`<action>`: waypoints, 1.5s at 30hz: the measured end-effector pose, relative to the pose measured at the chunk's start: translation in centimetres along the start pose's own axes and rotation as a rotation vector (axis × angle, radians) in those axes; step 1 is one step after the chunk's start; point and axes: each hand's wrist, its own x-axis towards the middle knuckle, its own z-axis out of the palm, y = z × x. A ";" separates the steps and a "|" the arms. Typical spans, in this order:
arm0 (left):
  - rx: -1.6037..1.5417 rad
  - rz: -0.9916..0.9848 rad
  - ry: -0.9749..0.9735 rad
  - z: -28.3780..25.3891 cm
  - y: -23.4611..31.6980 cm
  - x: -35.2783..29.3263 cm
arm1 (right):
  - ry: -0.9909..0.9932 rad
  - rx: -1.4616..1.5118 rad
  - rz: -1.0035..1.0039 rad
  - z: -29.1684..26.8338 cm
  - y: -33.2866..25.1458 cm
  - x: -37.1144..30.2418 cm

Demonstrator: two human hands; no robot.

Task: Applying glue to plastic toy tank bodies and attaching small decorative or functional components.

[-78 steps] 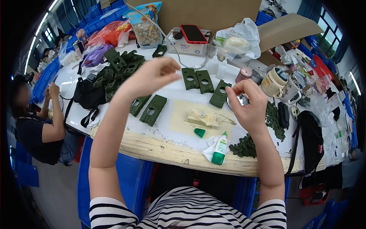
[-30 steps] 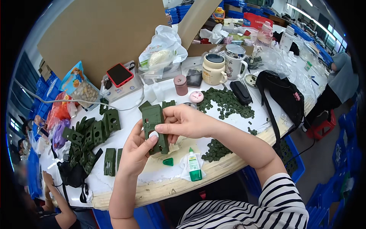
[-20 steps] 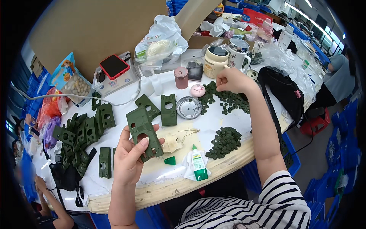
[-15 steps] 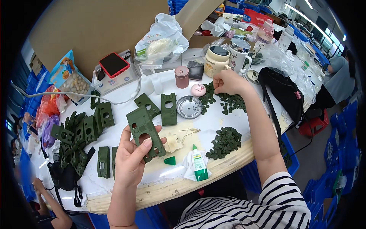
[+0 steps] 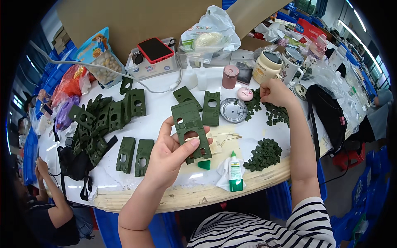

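My left hand (image 5: 168, 156) grips a dark green plastic model vehicle hull (image 5: 192, 124) by its edges, thumb on top, above the table. The hull has a large round opening. My right hand (image 5: 276, 91) is at the far pile of small green plastic pieces (image 5: 278, 115), fingertips pinched; whatever is between them is hidden. A nearer heap of small green pieces (image 5: 264, 155) lies by the front edge. Beside it a green-and-white glue bottle (image 5: 235, 173) rests on a white tissue, nozzle uncovered. The green cap (image 5: 204, 165) lies just left of it.
More green hulls (image 5: 97, 120) are piled at the left; two others (image 5: 144, 157) lie nearer. A round metal lid (image 5: 233, 110), a pink tin (image 5: 230, 77) and mugs (image 5: 266, 67) stand behind. A black bag (image 5: 326, 111) lies right. Another person's hands (image 5: 40, 169) show at far left.
The whole view has shifted, so the table things appear farther right and a little higher. My left hand still holds the hull; my right hand stays at the far pile, fingers pinched.
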 end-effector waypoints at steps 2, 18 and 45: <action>-0.001 0.002 -0.008 0.0 0.0 0.0 | 0.000 -0.017 0.012 0.0 -0.2 -0.1; 0.114 -0.126 -0.161 -0.6 0.1 0.1 | -0.096 1.037 -0.335 0.2 -12.3 -6.0; -0.106 0.333 -0.083 -0.5 -1.0 0.3 | 0.025 1.247 -0.352 3.4 -14.5 -7.2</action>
